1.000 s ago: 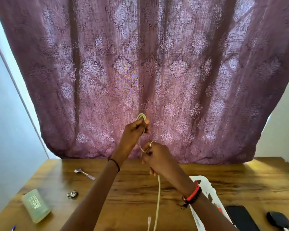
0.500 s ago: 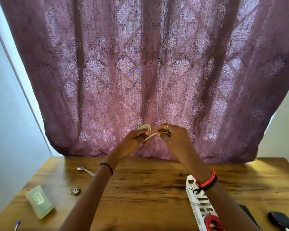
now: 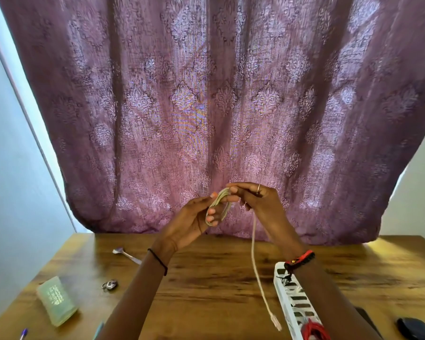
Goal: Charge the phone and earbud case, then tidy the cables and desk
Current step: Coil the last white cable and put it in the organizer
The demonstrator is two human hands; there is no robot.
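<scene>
You are holding a pale cable (image 3: 218, 206) up in front of the purple curtain (image 3: 206, 106), above the far edge of the wooden desk (image 3: 219, 278). Your left hand (image 3: 189, 219) is gripping the part that is wound into a small coil, its fingers (image 3: 211, 212) curling through the loops from below and the thumb lying along the side. Your right hand (image 3: 258, 200) is meeting the coil at its top, the fingers (image 3: 233, 190) pinching the cable there. From under that hand the loose end is hanging straight down between your forearms, and its plug (image 3: 276, 324) is dangling just left of the white power strip (image 3: 292, 299) lying on the desk. A red wire (image 3: 314, 332) is bunched on the strip's near end. At the desk's near right corner a black rounded object (image 3: 414, 328) is sitting. On the left side a pale green pouch (image 3: 57, 300) is lying near a small metal ring (image 3: 110, 285), with a spoon (image 3: 128, 255) further back and a pen (image 3: 23, 334) at the near edge.
</scene>
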